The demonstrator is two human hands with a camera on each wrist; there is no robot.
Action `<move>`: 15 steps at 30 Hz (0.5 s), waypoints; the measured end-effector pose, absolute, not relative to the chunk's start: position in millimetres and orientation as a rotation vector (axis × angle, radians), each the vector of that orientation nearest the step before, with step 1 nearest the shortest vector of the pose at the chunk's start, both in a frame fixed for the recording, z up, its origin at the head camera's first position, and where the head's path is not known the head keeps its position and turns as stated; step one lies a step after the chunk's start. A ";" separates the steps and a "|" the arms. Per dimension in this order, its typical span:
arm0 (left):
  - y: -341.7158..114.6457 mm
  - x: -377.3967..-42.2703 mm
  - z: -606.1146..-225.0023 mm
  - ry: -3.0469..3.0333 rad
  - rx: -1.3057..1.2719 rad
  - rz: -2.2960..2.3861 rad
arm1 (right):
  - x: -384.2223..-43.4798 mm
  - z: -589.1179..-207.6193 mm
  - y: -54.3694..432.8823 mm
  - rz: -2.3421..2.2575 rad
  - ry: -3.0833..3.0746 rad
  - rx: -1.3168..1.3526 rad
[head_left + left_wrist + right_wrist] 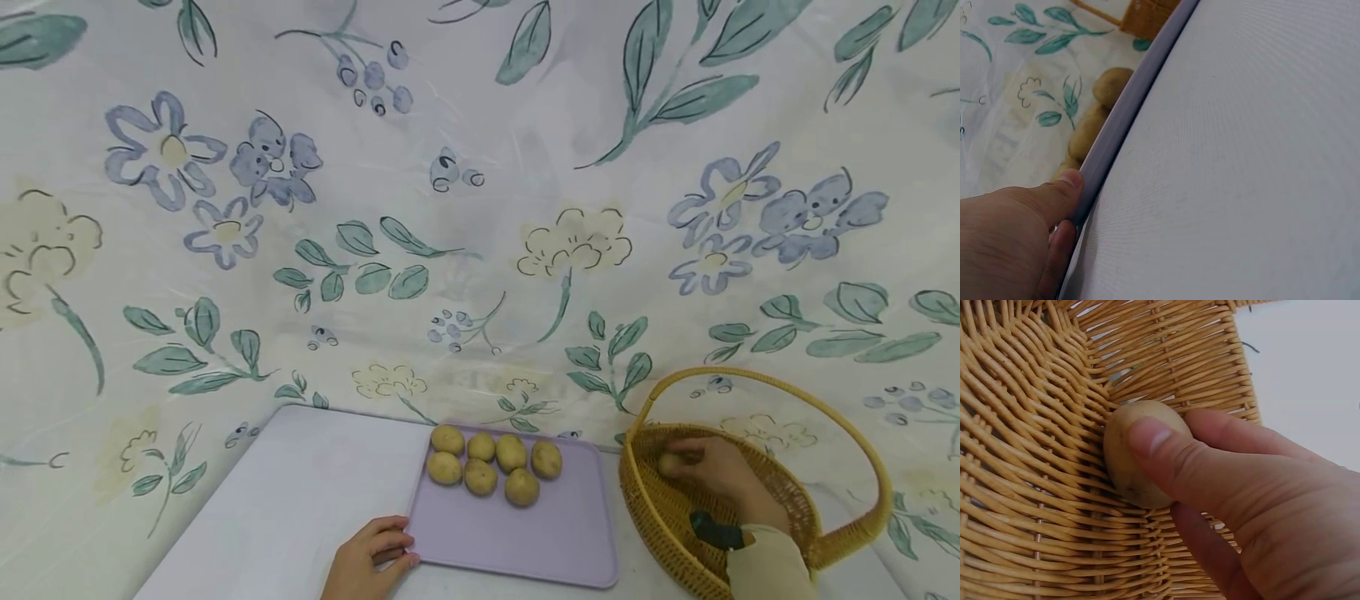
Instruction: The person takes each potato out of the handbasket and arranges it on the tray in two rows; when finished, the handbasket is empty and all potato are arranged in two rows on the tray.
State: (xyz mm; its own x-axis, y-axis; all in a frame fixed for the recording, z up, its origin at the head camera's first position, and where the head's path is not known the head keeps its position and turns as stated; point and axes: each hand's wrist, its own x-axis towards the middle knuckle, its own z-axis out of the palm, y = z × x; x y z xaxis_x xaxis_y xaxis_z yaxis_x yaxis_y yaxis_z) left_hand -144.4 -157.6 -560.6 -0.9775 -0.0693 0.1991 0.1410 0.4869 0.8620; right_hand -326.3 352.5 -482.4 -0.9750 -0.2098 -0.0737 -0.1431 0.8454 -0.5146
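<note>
Inside the wicker basket [652, 533], my right hand [720, 475] grips a potato [1129, 456]. The thumb lies across its top, the other fingers are partly hidden behind it, and the woven wall is close beside it. My left hand [371, 554] holds the left rim of a lilac tray [525, 542] near its front corner. In the left wrist view the thumb is on the rim [1110, 134] and a finger shows against its outer side. Several potatoes [480, 477] sit in two rows at the tray's back.
The basket's tall handle [780, 379] arches over its opening, to the right of the tray. A white tabletop [315, 483] extends left of the tray. Behind the table hangs a floral cloth [450, 250]. A dark band [712, 531] circles my right wrist.
</note>
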 end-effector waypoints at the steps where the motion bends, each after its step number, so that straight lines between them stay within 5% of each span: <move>1: -157.7 -144.5 -560.8 -2.518 -0.067 -1.497 | -326.4 -483.3 352.4 -0.785 2.899 -0.276; 15: -156.8 -145.0 -562.6 -2.491 -0.064 -1.487 | -326.2 -487.8 353.9 -0.769 2.913 -0.272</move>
